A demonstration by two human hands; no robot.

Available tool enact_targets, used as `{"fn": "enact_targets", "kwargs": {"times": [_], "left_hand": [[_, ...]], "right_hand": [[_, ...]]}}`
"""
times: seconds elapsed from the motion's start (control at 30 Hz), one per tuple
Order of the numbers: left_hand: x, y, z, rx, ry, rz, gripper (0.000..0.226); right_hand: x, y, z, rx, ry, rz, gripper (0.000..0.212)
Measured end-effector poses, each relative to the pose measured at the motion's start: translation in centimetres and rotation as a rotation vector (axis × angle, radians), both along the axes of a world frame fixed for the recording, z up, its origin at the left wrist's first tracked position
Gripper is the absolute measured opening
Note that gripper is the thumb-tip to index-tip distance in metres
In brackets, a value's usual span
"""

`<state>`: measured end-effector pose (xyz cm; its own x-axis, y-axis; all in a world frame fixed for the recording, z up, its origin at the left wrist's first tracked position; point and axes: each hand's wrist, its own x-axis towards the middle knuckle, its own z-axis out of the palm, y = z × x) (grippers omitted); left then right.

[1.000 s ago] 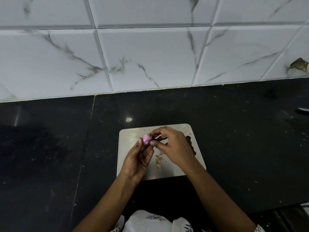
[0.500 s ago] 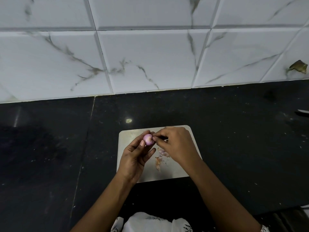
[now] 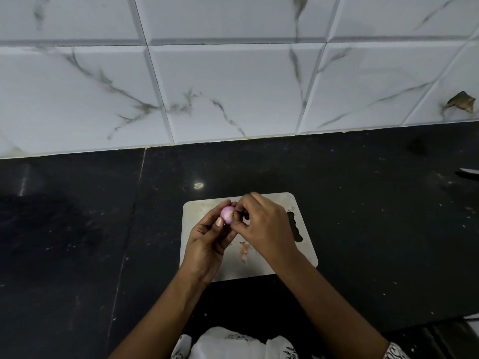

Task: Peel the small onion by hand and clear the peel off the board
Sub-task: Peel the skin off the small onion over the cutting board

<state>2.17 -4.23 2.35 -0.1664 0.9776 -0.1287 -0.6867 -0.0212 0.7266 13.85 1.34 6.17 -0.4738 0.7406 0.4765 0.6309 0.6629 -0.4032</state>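
The small onion (image 3: 227, 215), pink-purple and mostly bare of dry skin, sits just below the centre of the frame, held above the upper left part of the board (image 3: 285, 201). The left hand (image 3: 207, 242) grips it from the left, thumb in front and fingers curled behind, with the thumbnail against its lower side. The right hand (image 3: 264, 226) meets it from the right: its fingertips are curled together and pinch at the onion's right end. Whether a strip of skin lies between those fingertips cannot be told. A few scraps of peel (image 3: 243, 251), pale orange and thin, lie on the board below the hands, between the two wrists. The board is pale grey with rounded corners and a cut-out handle near its right edge; it rests flat on the dark countertop (image 3: 77, 229). Marble-veined white wall tiles (image 3: 233, 86) fill the upper half of the frame. White patterned cloth (image 3: 233, 343) shows at the bottom centre.
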Motion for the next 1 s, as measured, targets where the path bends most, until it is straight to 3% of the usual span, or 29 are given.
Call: {"fn": "enact_targets", "kwargs": {"times": [0.3,0.43,0.53,0.6,0.77,0.9,1.0], "left_hand": [[0.0,0.0,0.1,0.042,-0.065,-0.028,0.059],[0.1,-0.1,0.4,-0.050,0.097,-0.019,0.059],[-0.1,0.1,1.0,-0.141,0.321,0.018,0.037],[-0.2,0.2,1.3,-0.161,0.354,0.011,0.025],[-0.1,0.3,1.3,-0.134,0.359,0.082,0.024],[-0.3,0.1,1.1,-0.135,0.351,0.136,0.027],[-0.4,0.1,1.1,-0.111,0.371,0.150,0.025]], "right_hand": [[-0.1,-0.3,0.8,-0.428,0.351,-0.054,0.016],[0.2,-0.3,0.5,-0.185,0.212,-0.029,0.023],[0.3,0.1,0.2,-0.004,0.100,0.000,0.026],[0.2,0.1,0.2,0.002,0.096,0.020,0.024],[0.2,-0.2,0.6,-0.282,0.297,0.014,0.018],[0.9,0.3,1.6,-0.688,0.410,0.060,0.003],[1.6,0.7,2.0,-0.766,0.464,0.099,0.008]]}}
